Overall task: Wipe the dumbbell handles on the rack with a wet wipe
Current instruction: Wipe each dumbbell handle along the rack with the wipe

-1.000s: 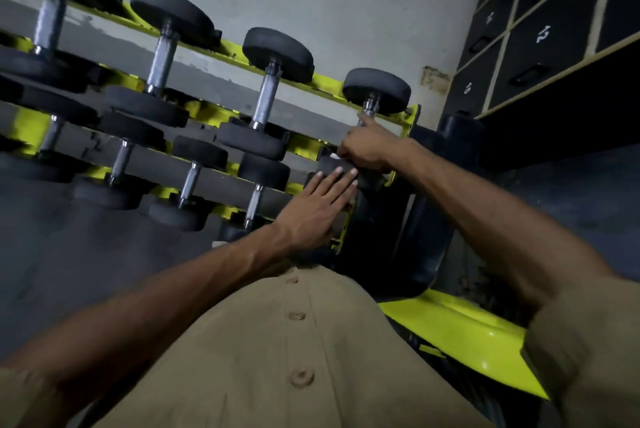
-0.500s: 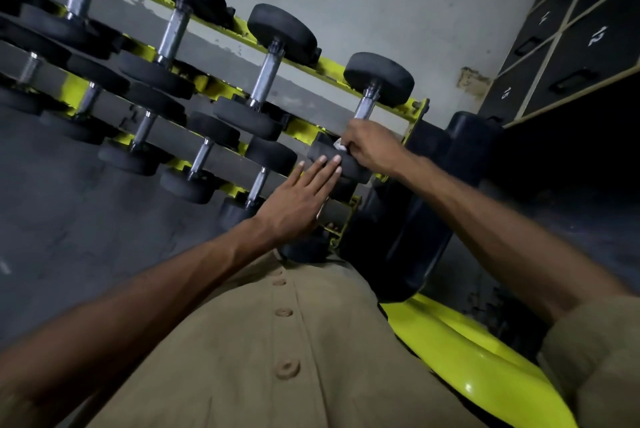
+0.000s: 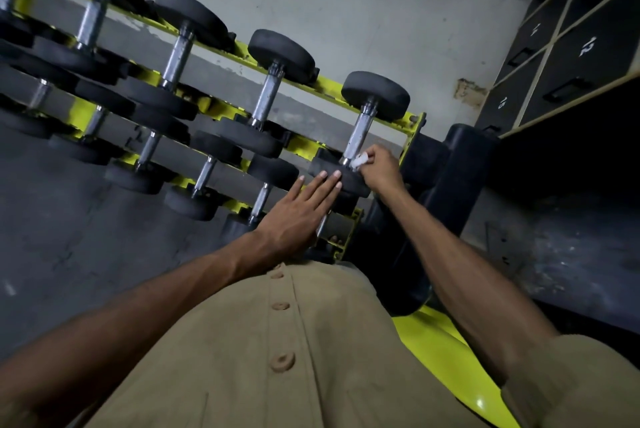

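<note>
A yellow rack (image 3: 414,123) holds rows of black dumbbells with steel handles. At its right end lies the rightmost top-row dumbbell (image 3: 375,92), its handle (image 3: 358,137) bare and shiny. My right hand (image 3: 381,168) pinches a small white wet wipe (image 3: 359,159) against the lower end of that handle, beside the near weight. My left hand (image 3: 298,213) lies flat with straight fingers, fingertips touching that dumbbell's near black weight (image 3: 337,178).
More dumbbells (image 3: 273,92) fill the rack to the left on two tiers. A black padded bench roller (image 3: 446,199) and a yellow frame (image 3: 443,351) stand to the right. Dark numbered lockers (image 3: 568,57) line the right wall. The floor is grey.
My right hand slid down the handle from near the far weight to its lower end by the near weight. The left hand stayed flat on the near weight. The view tilted.
</note>
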